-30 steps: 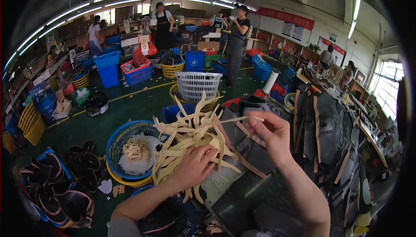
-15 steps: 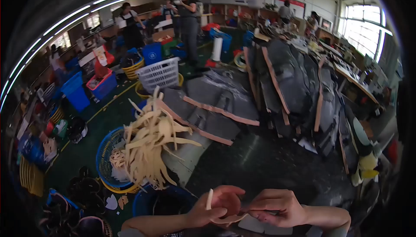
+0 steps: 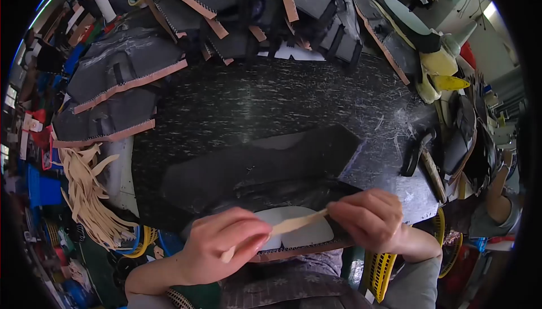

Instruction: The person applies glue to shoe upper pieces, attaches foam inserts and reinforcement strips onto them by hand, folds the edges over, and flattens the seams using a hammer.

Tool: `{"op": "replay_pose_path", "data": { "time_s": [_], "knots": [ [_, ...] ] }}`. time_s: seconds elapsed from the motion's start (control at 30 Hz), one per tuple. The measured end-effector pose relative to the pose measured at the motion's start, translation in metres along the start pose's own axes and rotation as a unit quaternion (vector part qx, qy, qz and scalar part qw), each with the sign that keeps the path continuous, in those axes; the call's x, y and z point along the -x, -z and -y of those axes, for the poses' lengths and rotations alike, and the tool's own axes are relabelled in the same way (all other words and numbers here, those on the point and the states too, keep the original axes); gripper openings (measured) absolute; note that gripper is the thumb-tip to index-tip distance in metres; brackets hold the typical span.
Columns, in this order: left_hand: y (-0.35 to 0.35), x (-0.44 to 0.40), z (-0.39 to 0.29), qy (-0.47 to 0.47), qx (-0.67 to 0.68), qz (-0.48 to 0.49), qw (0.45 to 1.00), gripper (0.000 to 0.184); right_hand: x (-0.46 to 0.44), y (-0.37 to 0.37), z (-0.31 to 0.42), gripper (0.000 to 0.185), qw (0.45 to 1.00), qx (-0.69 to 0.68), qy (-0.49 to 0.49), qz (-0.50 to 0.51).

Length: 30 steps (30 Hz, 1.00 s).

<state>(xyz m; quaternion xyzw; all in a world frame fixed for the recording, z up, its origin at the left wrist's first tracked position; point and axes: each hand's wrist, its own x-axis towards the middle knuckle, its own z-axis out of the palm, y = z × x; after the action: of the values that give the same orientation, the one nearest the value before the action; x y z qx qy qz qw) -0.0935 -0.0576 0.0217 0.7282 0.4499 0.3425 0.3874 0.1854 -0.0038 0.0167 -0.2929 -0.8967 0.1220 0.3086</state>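
Note:
A beige leather-like strip (image 3: 298,222) is stretched between my two hands, with a short end poking out below my left fist. My left hand (image 3: 226,241) is closed around one part of it, and my right hand (image 3: 370,218) pinches the other end. Under the strip lies a dark piece with white panels (image 3: 309,234) and a stitched brown edge (image 3: 316,250), at the table's near side against my lap. Beyond my hands, a flat dark grey panel (image 3: 265,165) rests on the black tabletop (image 3: 226,100).
Many beige strips (image 3: 90,196) hang in a bundle at the left. Dark pieces with brown stitched edges (image 3: 130,80) are stacked along the far and left sides. At right lie a wooden-handled tool (image 3: 433,174) and a yellow item (image 3: 450,83). Another person's arm (image 3: 499,196) shows far right.
My view has tilted down toward the table. My hands have moved farther apart, and the strip, curved between them before, is now pulled nearly straight.

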Motion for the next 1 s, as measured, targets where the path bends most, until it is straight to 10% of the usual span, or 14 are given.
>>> {"op": "replay_pose_path", "data": {
  "time_s": [0.13, 0.57, 0.8, 0.87, 1.0],
  "knots": [
    [-0.021, -0.017, 0.024, -0.072, -0.197, -0.01, 0.978, 0.016, 0.001, -0.015, -0.024, 0.013, 0.996, -0.017, -0.085, 0.034],
    [-0.03, -0.023, 0.039, -0.034, -0.154, -0.058, 0.986, 0.015, 0.007, -0.04, -0.046, 0.016, 0.992, -0.071, -0.104, 0.014],
    [-0.029, -0.018, 0.039, -0.092, -0.22, -0.028, 0.971, 0.019, -0.01, -0.032, -0.047, 0.022, 0.995, 0.066, -0.033, 0.068],
    [-0.029, -0.019, 0.04, -0.088, -0.222, -0.03, 0.971, 0.018, -0.012, -0.032, -0.05, 0.033, 0.978, 0.075, 0.171, 0.095],
    [-0.028, -0.026, 0.042, -0.042, -0.182, -0.039, 0.982, 0.02, -0.011, -0.03, -0.05, 0.043, 0.955, 0.106, 0.208, 0.181]
  ]
}}
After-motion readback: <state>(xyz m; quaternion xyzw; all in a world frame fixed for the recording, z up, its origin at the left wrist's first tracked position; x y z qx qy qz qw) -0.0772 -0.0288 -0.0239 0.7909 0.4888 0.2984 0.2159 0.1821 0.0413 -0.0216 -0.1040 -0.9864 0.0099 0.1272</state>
